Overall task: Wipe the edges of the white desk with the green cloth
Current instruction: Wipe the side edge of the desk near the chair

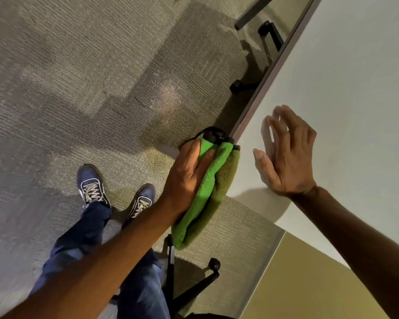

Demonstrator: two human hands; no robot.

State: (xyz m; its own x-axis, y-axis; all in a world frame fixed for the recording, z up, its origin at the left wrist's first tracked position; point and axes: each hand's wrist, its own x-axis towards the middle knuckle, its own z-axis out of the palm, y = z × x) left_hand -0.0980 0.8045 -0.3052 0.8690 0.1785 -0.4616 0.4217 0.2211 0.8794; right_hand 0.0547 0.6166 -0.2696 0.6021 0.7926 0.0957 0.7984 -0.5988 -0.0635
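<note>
Green cloth (207, 192) is pressed to the white desk (343, 88) edge by the left hand (187, 173), gripping it; right hand (286, 157) rests spread flat on top.

A: Lighting? Dim, warm indoor, uneven. Bright patch on the carpet (168, 93), dark soft shadows around it.
B: Bench (355, 77) evenly lit, no glare. The right hand (286, 155) casts a soft shadow near the corner.
A: Blur?
B: Carpet smeared at left and top. Wide-angle bend, edges lean.
</note>
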